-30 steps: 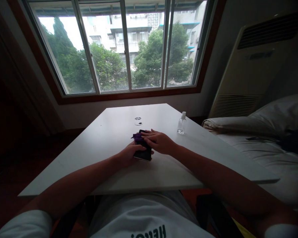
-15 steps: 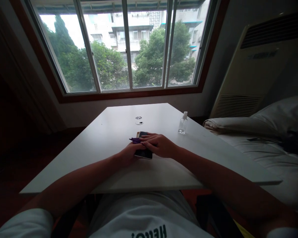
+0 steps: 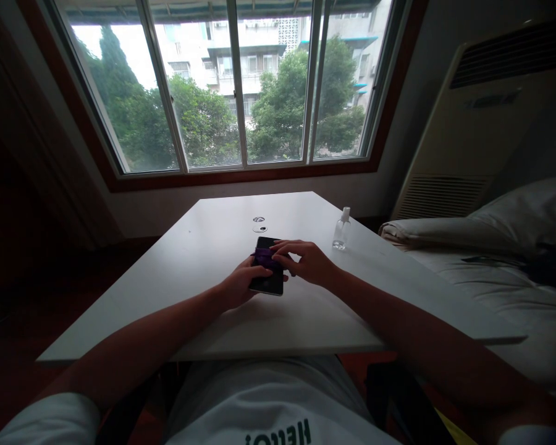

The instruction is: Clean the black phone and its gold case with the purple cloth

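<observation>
One white shirt (image 3: 271, 395) with green lettering at the near edge of view, short of a white table (image 3: 180, 278). Over the table's near half, a left hand (image 3: 238, 285) closed around a dark phone (image 3: 265, 285), with thumb across the face and a fingertip visible past the far side. Between the two hands: the phone, face up. Cannot tell whether in contact with the tabletop. From the right, a right hand (image 3: 308, 262), arched, with fingers bent and drawn in narrow with the thumb, holding a bunched purple cloth (image 3: 263, 258) against the phone face. Farther out, upright on the table and well apart from the right hand, a clear bottle (image 3: 340, 233) with white top. Beyond the phone, two small round items (image 3: 259, 229), too small to identify. Right of the table, pale bedding (image 3: 440, 262). Beyond the table, a sliding window (image 3: 236, 93) onto green trees (image 3: 278, 114).
</observation>
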The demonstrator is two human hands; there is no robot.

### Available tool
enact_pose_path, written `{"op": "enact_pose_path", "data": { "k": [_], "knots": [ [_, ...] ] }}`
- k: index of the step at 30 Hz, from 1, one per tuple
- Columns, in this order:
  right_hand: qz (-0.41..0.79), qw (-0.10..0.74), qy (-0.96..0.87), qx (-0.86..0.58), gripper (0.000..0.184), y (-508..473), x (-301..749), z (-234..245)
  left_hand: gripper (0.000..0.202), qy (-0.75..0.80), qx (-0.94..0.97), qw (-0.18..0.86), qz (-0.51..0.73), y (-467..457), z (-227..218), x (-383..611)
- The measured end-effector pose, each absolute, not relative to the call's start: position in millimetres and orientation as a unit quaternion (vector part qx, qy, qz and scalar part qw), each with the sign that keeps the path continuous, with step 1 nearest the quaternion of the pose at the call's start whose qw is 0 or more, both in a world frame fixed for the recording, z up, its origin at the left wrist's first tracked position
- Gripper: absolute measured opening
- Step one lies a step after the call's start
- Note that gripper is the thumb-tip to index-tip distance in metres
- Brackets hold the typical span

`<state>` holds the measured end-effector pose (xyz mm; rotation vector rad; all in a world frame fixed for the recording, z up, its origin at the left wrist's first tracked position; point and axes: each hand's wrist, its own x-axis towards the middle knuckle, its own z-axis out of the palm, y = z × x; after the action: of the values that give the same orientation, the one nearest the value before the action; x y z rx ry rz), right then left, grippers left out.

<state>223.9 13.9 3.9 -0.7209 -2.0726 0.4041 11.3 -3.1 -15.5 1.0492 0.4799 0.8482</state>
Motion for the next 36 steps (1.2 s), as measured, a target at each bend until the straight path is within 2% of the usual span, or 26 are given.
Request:
{"op": "enact_pose_path", "data": {
  "k": [2, 6, 8, 10, 12, 16, 20, 25, 31, 36],
  "knots": [
    [0.152, 0.452, -0.826, -0.299, 0.027, 15, 223, 2, 0.061, 0.22, 0.484, 0.75, 0.393, -4, -15, 11],
    [0.166, 0.47, -0.774, -0.39, 0.063, 21, 223, -2, 0.061, 0.225, 0.488, 0.746, 0.394, -6, -14, 12],
    [0.226, 0.439, -0.747, -0.446, 0.071, 26, 226, -4, 0.058, 0.22, 0.489, 0.748, 0.391, -5, -13, 11],
    [0.3, 0.394, -0.721, -0.485, 0.064, 32, 230, -6, 0.054, 0.21, 0.485, 0.756, 0.386, -4, -13, 10],
    [0.351, 0.389, -0.686, -0.505, 0.053, 39, 236, -7, 0.052, 0.204, 0.474, 0.768, 0.379, -2, -14, 8],
    [0.374, 0.503, -0.585, -0.515, 0.043, 52, 249, -7, 0.053, 0.203, 0.452, 0.786, 0.37, 1, -16, 5],
    [0.324, 0.564, -0.541, -0.534, 0.048, 58, 257, -5, 0.054, 0.197, 0.463, 0.785, 0.362, 0, -15, 5],
    [0.212, 0.562, -0.582, -0.548, 0.055, 54, 258, -7, 0.058, 0.199, 0.485, 0.774, 0.355, -5, -12, 8],
    [0.116, 0.532, -0.685, -0.483, 0.05, 39, 246, -3, 0.057, 0.205, 0.494, 0.771, 0.346, -8, -10, 9],
    [0.125, 0.449, -0.793, -0.394, 0.052, 20, 233, 5, 0.052, 0.206, 0.497, 0.764, 0.356, -8, -11, 12]
  ]
}}
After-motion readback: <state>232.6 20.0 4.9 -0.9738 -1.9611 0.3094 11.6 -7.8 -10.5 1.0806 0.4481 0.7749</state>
